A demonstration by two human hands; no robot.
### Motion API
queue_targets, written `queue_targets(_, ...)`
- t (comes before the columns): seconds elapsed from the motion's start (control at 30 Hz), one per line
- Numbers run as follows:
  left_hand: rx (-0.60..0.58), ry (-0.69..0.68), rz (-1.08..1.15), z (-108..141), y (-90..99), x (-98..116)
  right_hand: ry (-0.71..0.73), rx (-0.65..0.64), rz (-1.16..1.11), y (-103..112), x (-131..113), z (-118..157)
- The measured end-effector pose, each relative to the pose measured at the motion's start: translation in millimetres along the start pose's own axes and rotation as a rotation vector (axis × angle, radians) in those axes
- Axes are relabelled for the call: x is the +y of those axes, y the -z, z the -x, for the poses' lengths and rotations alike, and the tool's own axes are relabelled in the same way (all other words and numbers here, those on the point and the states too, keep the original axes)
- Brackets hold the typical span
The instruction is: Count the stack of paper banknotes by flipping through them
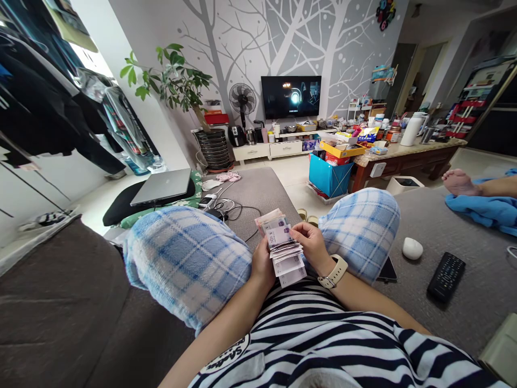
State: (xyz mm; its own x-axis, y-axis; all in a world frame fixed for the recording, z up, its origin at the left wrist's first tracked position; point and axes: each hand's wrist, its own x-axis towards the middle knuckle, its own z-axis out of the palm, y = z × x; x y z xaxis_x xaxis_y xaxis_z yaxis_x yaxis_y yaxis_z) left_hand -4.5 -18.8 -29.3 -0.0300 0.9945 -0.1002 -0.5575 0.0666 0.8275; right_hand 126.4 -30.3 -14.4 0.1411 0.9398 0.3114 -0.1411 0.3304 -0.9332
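A fanned stack of banknotes (286,252) lies across my lap, mostly pale purple, with pinkish notes at its far end. My left hand (263,262) is wrapped round the left side of the stack. On the right side, my right hand (312,242) pinches the edge of an upper note between thumb and fingers. A cream watch band (333,271) circles my right wrist. Several notes fold or slide over each other in the middle, and the lowest ones hang toward my striped shirt (323,328).
A remote control (446,276) and a white rounded case (412,248) lie on the sofa to my right. Tangled cables (226,207) and a laptop (162,186) are at the left. Another person's foot (458,181) rests at the far right. Ahead stand a blue box (329,177) and a cluttered table (436,148).
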Motion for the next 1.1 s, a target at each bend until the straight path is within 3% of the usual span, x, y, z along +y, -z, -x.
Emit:
queue_targets(0.5,-0.029,0.028,0.049,-1.3,-1.0,-0.8,0.015,0.002,-0.034,-1.6,-6.5,3.0)
queue_targets(0.73,0.035,0.054,0.101,1.1,-6.5,2.6,0.007,-0.045,-0.031,-0.4,-6.6,2.5)
queue_targets(1.1,0.006,0.080,0.094,10.2,-10.3,11.8,-0.024,0.020,-0.016,-1.1,1.3,-3.4)
